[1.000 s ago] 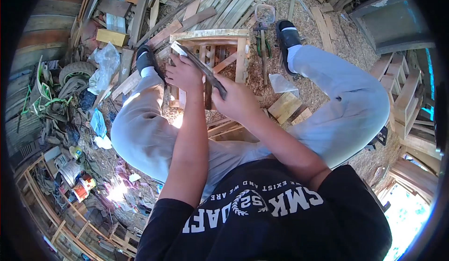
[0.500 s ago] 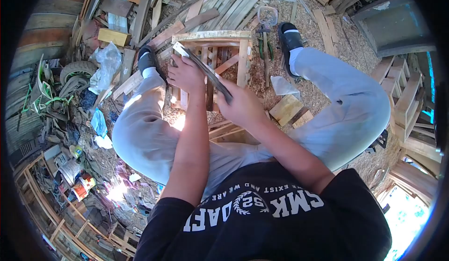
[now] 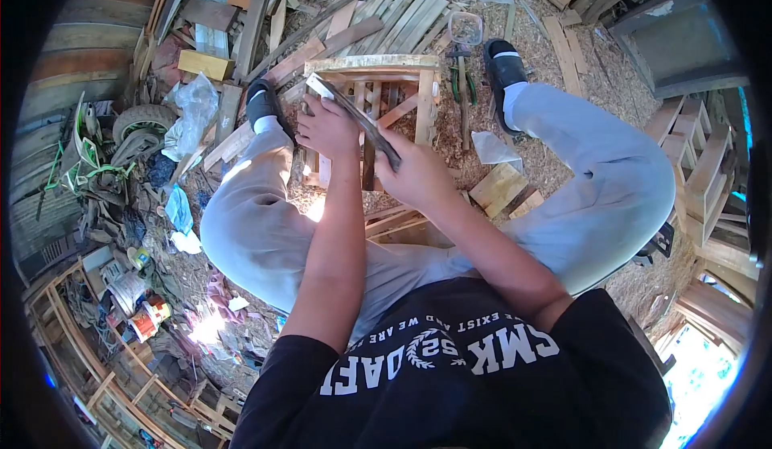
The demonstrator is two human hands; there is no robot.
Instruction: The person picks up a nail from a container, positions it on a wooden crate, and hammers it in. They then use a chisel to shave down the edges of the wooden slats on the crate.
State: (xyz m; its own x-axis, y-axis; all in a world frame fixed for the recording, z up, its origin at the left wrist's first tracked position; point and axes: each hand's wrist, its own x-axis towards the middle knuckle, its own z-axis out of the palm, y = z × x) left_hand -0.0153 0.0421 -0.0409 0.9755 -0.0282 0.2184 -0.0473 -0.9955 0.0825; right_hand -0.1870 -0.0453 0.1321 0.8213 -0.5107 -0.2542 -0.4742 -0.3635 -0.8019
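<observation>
In the head view, my right hand (image 3: 414, 177) is closed round the lower end of a long, dark, narrow tool with a pale tip (image 3: 366, 123). Its exact kind is not clear. The tool slants up and left, past my left hand (image 3: 328, 129). That hand has curled fingers and lies against the tool's upper part; what its fingers grip is hidden. Beneath both hands stands a slatted wooden frame (image 3: 426, 111), between my feet. My forearms partly cover it.
A hammer (image 3: 464, 115) and green-handled pliers (image 3: 472, 87) lie right of the frame, below a clear plastic container (image 3: 466, 27). Stacked slats (image 3: 402, 10) lie beyond. Wood blocks (image 3: 497, 189) sit near my right leg. Plastic bags (image 3: 193, 111) and a wheel (image 3: 143, 123) are at left.
The whole view has shifted slightly, so things appear a little farther right. Both hands keep nearly the same pose on the tool.
</observation>
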